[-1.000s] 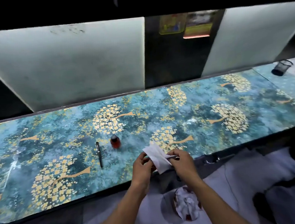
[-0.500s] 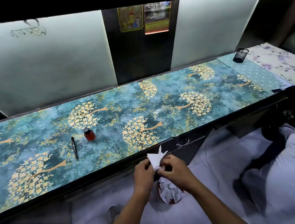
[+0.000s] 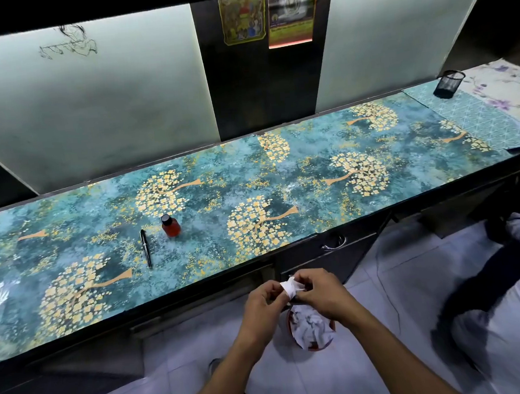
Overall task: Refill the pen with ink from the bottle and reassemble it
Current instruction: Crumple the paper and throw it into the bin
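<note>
A black pen [image 3: 145, 248] lies on the teal flowered table [image 3: 373, 143], left of centre. Just to its right stands a small bottle [image 3: 170, 225] of red ink with a black cap on. In front of the table edge, my left hand [image 3: 261, 303] and my right hand [image 3: 319, 292] both pinch a crumpled white tissue [image 3: 289, 287] between them. The hands are held above a small bin [image 3: 311, 330] on the floor, well away from pen and bottle.
The bin holds crumpled white tissues. A black mesh pen cup [image 3: 448, 83] stands at the table's far right. A drawer handle [image 3: 335, 243] shows under the table edge. A bed or cushion with pale cloth [image 3: 514, 316] lies on the floor at right.
The view swung right and back from the table. My hands carried the tissue off the table edge to above the bin and scrunched it smaller.
</note>
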Tool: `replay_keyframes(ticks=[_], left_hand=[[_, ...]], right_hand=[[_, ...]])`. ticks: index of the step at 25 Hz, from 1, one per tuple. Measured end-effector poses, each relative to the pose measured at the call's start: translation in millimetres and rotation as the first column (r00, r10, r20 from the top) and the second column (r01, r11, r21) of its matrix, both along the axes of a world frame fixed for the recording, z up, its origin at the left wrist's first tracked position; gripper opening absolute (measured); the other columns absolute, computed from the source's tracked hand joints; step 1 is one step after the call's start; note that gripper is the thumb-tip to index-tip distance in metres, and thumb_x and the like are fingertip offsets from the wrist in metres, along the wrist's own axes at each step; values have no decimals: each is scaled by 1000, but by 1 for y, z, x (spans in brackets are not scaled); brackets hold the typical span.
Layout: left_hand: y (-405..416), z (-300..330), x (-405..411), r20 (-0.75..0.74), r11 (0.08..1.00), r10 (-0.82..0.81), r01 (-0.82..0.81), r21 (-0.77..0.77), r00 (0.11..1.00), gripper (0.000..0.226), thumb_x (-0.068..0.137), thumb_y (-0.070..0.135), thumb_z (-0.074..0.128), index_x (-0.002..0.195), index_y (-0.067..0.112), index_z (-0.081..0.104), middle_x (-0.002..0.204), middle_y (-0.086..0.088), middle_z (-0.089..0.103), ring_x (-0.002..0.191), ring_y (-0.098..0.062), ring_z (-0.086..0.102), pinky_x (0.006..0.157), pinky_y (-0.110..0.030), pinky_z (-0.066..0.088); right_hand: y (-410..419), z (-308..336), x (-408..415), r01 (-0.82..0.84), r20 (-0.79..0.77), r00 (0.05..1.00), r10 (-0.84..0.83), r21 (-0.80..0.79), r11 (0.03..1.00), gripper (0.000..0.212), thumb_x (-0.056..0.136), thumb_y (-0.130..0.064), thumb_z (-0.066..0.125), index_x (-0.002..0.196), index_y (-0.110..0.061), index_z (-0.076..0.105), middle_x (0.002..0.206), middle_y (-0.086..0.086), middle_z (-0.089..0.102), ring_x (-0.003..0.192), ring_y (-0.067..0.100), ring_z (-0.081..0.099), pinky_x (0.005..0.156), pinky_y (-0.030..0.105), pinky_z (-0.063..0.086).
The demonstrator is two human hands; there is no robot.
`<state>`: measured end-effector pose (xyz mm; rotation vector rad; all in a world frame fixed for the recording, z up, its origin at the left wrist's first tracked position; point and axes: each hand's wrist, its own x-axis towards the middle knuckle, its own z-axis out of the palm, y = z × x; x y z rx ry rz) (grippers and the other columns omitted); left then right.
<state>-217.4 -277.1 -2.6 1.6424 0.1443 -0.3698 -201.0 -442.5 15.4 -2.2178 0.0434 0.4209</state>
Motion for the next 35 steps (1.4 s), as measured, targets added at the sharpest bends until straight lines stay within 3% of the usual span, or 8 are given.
replay_keyframes(ticks=[6,11,15,21,24,29,32,35], left_hand=[[-12,4,20,-79,995,26,-34,-96,997,2,91,-4,61,92,-4,63,77,-17,69,70,-22,66,63,-26,54],[-28,2,33,-73,995,-31,23,-101,997,13,88,-4,65,89,9,66,68,-4,66,68,-22,63,66,-36,53],[-36,-5,27,-81,975,-132,115,-189,988,31,81,-1,74,106,16,69,94,-12,74,85,-22,72,80,-37,59],[-35,-18,22,-84,991,-132,131,-20,988,27,80,5,78,106,14,74,95,-7,78,92,-22,74,82,-34,61],[-35,-24,17,-86,989,-145,147,20,986,19,82,5,76,100,12,78,89,-4,78,87,-16,74,76,-28,59],[-46,-33,11,-106,990,-141,143,4,984,17,80,3,76,92,15,76,84,-6,77,83,-19,74,75,-31,59],[-47,-36,15,-138,995,-101,102,-3,985,19,81,3,76,97,11,70,85,-11,75,81,-21,72,74,-33,60],[-55,-39,19,-151,993,-118,116,-24,981,25,81,6,77,102,13,66,90,-14,73,86,-25,72,78,-37,61]], right_hand=[[-9,3,2,38,31,999,-40,82,996,29,84,-18,77,105,-35,68,95,-10,75,87,2,70,79,27,59],[-25,-1,-2,210,-7,978,-211,131,969,17,86,-8,74,88,-25,73,83,-5,75,81,8,71,77,38,61],[-35,-10,-7,423,-101,906,-412,272,864,22,82,3,67,77,-17,73,78,5,75,80,20,72,79,52,61],[-41,-14,-21,389,-215,919,-329,371,843,13,89,-8,71,91,-18,79,90,3,79,90,21,76,86,43,62],[-43,-16,-23,341,-170,937,-306,248,907,6,89,-15,75,92,-21,77,89,-2,77,88,16,74,83,37,63],[-50,-31,-28,315,-190,940,-282,178,932,18,93,-16,72,109,-24,74,96,-5,75,91,14,72,83,35,63],[-52,-35,-32,282,-219,949,-227,271,920,16,92,-18,73,106,-26,77,95,-8,78,93,9,73,84,28,61],[-54,-39,-32,329,-121,942,-312,157,931,12,90,-20,76,101,-25,78,89,-11,76,84,5,72,75,22,59]])
